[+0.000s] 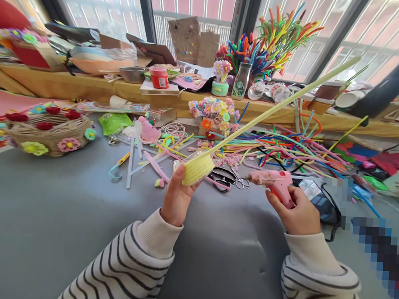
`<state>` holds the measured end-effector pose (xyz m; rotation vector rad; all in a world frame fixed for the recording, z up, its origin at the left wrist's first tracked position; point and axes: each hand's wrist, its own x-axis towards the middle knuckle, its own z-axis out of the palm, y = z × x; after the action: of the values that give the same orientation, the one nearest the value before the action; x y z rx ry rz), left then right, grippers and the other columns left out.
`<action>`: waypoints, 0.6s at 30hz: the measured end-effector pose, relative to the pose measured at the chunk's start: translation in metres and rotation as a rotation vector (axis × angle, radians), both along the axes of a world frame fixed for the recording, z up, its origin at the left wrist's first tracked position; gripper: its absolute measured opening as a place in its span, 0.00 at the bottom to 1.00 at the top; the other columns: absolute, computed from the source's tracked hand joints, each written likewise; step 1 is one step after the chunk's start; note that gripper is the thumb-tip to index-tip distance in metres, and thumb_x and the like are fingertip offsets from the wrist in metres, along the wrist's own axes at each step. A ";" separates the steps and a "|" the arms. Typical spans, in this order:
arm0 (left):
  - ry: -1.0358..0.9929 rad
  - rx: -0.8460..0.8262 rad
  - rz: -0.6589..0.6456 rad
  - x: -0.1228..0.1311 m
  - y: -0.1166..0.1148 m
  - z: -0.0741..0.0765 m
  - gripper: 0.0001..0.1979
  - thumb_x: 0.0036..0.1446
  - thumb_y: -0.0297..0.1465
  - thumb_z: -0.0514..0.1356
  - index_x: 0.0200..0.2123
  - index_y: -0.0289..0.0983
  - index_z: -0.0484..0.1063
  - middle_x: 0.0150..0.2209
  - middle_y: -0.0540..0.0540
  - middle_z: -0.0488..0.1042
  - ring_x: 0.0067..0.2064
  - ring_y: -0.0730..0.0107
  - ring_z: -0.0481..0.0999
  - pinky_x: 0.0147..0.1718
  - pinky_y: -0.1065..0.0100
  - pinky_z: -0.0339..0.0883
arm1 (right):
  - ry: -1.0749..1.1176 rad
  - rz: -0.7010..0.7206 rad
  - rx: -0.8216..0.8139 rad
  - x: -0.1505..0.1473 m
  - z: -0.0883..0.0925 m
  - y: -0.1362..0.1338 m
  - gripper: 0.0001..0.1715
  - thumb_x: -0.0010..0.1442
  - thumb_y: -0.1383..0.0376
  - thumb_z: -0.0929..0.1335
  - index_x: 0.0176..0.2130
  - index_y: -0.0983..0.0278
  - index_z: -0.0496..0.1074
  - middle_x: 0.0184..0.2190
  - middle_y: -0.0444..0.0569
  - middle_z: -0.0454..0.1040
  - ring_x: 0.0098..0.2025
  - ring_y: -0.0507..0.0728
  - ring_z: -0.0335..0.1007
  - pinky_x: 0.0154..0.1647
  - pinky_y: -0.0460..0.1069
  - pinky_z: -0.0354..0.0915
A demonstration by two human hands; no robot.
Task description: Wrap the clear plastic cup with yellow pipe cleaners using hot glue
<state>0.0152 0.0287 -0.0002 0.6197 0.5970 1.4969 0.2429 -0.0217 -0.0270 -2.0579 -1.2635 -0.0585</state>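
In my left hand (176,201) is a small clear container wound with pale yellow pipe cleaner (198,169). The pipe cleaner's free end runs far up and to the right. My right hand (303,214) is closed round the handle of a pink hot glue gun (278,181), its nozzle facing left toward the wrapped container but apart from it. Just behind the two hands, black-handled pliers (222,178) and a pair of scissors (241,181) lie on the grey table. Part of the container is hidden by the wrapping and my fingers.
Loose pipe cleaners (287,148) are heaped at the back right. To the left stands a woven basket (51,133) with fuzzy flowers. Glue sticks (130,163) lie left of centre. A glass bottle (241,82) and a red jar (159,78) stand on the rear ledge.
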 end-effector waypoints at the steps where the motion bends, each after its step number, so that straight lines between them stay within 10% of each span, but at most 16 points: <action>1: -0.002 0.002 -0.001 0.000 0.000 0.000 0.14 0.48 0.41 0.62 0.35 0.38 0.75 0.39 0.47 0.78 0.45 0.65 0.75 0.42 0.67 0.71 | -0.031 0.030 -0.016 0.001 -0.004 -0.001 0.32 0.45 0.39 0.63 0.30 0.64 0.68 0.22 0.45 0.67 0.24 0.54 0.61 0.26 0.48 0.55; 18: 0.023 -0.006 -0.068 0.001 0.002 -0.002 0.17 0.45 0.41 0.64 0.37 0.37 0.75 0.40 0.47 0.78 0.45 0.62 0.75 0.42 0.66 0.70 | -0.041 0.161 -0.115 0.015 -0.031 0.027 0.27 0.41 0.46 0.68 0.30 0.67 0.69 0.28 0.55 0.72 0.29 0.60 0.67 0.30 0.52 0.60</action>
<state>0.0158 0.0307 -0.0021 0.6474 0.5926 1.4250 0.2584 0.0058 -0.0584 -2.0525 -1.4842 0.0473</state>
